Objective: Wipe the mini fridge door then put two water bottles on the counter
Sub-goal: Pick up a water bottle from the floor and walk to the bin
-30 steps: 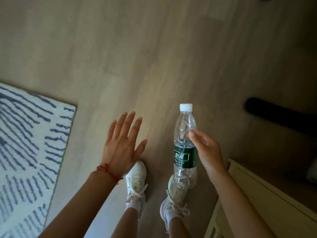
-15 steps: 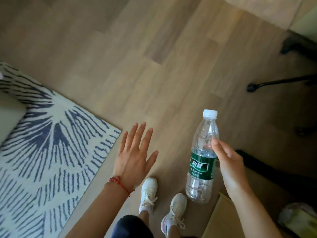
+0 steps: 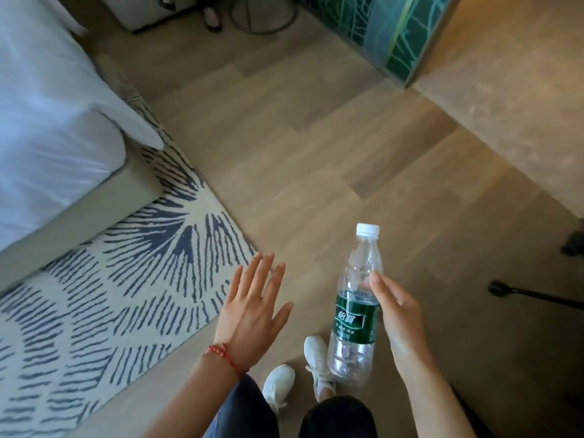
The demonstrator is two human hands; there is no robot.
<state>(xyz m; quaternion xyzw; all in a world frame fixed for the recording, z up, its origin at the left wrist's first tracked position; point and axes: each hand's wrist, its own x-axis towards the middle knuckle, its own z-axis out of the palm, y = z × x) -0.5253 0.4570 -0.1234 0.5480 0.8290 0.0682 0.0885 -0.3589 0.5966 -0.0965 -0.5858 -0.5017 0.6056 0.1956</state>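
Observation:
A clear plastic water bottle with a white cap and a green label is held upright above the wooden floor by my right hand, which grips its right side at label height. My left hand hovers flat to the left of the bottle, fingers spread, palm down, holding nothing; a red bead bracelet sits on its wrist. The mini fridge and the counter are out of view.
A bed with white sheets fills the upper left, and a blue-and-cream patterned rug lies beside it. A teal patterned panel stands at the top right. Black stand legs cross the floor at the right. My white shoes are below.
The view has swung up and leftward across the room, bringing the bed and teal panel into sight. Both hands keep their pose, the right one still gripping the bottle.

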